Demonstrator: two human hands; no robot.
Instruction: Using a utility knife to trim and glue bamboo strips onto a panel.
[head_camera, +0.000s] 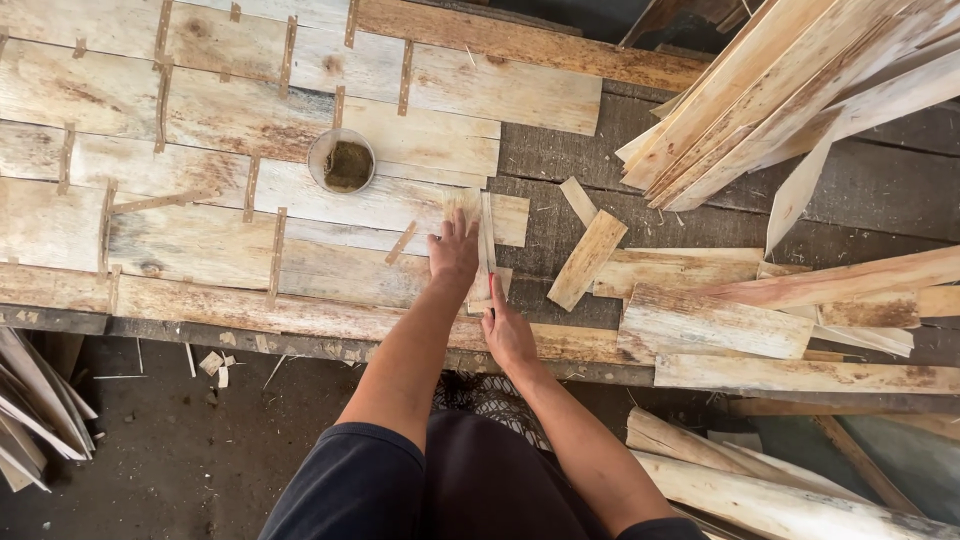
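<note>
In the head view, a wide sheet of thin wood pieces (200, 200) is laid on the dark tabletop (880, 180). The left hand (453, 252) is pressed flat on the sheet's edge, fingers spread wide and pointed to 12 o'clock. A thin wood strip (487, 235) is seen just beside it at 3 o'clock, stood upright along the edge. The strip's low end is pinched by the right hand (507, 330). A small round cup (342, 160) of brownish stuff is set on the sheet at 11 o'clock from the hands. Loose wood strips (780, 90) are piled at 2 o'clock.
</note>
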